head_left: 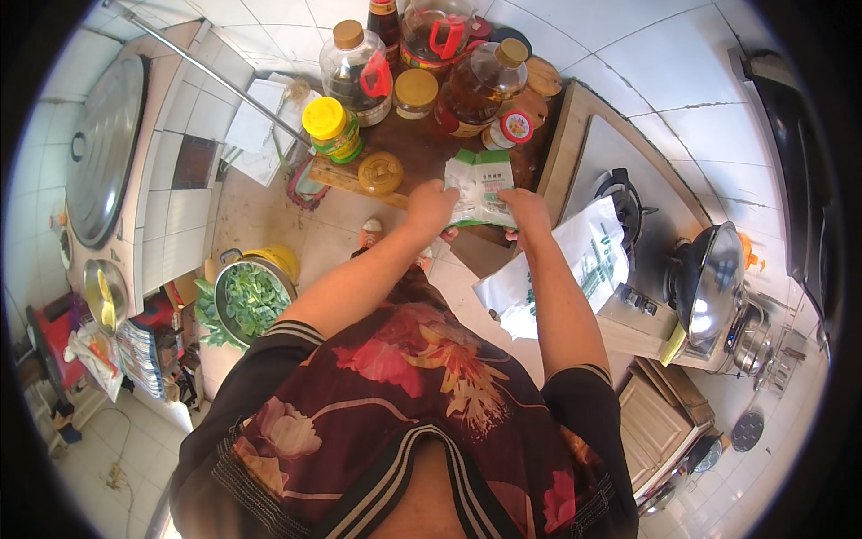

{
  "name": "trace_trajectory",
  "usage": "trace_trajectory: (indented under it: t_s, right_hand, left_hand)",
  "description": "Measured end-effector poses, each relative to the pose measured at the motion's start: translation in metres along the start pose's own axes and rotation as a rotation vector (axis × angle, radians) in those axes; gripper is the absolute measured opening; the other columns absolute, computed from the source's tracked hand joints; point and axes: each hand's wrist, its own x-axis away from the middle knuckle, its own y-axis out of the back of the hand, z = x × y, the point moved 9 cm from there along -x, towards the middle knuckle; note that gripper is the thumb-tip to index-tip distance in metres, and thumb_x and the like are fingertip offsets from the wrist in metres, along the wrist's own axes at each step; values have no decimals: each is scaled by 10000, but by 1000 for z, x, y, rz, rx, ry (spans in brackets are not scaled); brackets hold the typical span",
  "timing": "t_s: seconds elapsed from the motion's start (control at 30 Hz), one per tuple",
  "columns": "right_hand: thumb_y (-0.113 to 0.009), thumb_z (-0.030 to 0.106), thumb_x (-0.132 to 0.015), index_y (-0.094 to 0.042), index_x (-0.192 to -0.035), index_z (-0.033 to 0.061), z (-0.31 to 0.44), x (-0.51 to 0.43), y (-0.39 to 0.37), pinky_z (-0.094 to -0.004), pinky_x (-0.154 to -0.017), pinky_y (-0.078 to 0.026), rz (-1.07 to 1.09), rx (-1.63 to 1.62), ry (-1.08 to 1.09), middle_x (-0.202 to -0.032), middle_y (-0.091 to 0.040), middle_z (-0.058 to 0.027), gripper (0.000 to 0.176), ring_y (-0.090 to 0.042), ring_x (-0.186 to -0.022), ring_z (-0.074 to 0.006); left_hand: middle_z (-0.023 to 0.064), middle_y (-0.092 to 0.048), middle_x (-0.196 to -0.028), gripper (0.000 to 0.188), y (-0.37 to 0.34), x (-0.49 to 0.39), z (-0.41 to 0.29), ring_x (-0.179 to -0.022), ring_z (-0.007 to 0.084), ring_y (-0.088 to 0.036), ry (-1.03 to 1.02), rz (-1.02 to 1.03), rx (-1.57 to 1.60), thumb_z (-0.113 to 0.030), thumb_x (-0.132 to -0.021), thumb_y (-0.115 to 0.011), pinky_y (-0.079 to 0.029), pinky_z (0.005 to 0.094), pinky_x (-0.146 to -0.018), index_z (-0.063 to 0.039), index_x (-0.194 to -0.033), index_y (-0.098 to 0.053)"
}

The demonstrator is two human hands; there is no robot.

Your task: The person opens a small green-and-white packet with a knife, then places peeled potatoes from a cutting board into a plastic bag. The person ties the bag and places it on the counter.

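Between my two hands is a white plastic packet with green ends and printed writing, held up over the front edge of the wooden counter. My left hand pinches its left side, thumb on top. On the right side, my right hand grips it the same way. A small jar with a red-rimmed lid stands just beyond the packet. To the left of it are a jar with a golden lid and a yellow-capped jar. Below my right forearm lies a large white plastic bag with green print.
Large bottles of dark liquid and amber oil crowd the counter's back. On the right are a gas burner and a lidded wok. A pot of leafy greens stands low left, beneath a big metal lid.
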Motion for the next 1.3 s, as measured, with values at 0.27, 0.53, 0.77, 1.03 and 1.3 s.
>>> trace_trajectory:
  t_s: [0.27, 0.53, 0.77, 1.03, 1.3]
  right_hand:
    - [-646, 243, -797, -657, -853, 38, 0, -2, 0, -369, -405, -360, -49, -155, 24, -710, -591, -78, 213, -509, -514, -203]
    - [-639, 218, -787, -663, -833, 19, 3, -3, 4, -360, -368, -357, -104, -113, 79, -703, -592, -95, 205, -518, -478, -213]
    - [-641, 212, -775, -669, -836, 11, 9, -5, 6, -357, -362, -361, -105, 1, 156, -700, -600, -97, 211, -519, -466, -214]
    - [-660, 255, -793, -667, -843, 36, 5, 3, 6, -319, -374, -364, -29, 59, 99, -704, -589, -50, 226, -487, -456, -180]
    - [-651, 219, -853, -636, -1023, 14, -17, 21, 0, -286, -371, -368, 72, -290, 3, -735, -598, -56, 267, -437, -429, -121]
  left_hand:
    - [193, -539, -659, 231, -1, 6, -7, -394, 274, -534, -60, -101, 47, -131, -876, -500, -414, 392, -303, 80, -781, -501]
    - [188, -515, -643, 225, -7, 6, -12, -392, 268, -530, -61, -105, 112, -114, -882, -481, -397, 393, -315, 92, -792, -494]
    - [182, -509, -630, 211, -7, 9, -10, -395, 263, -539, -46, -112, 97, -109, -889, -480, -400, 387, -321, 83, -800, -482]
    - [193, -538, -632, 206, -4, 16, -9, -392, 261, -550, -62, -109, 11, -123, -893, -478, -414, 385, -324, 71, -828, -490]
    - [180, -553, -619, 202, -4, 14, -5, -400, 252, -568, -38, -99, -32, -134, -897, -471, -427, 381, -329, 59, -844, -501]
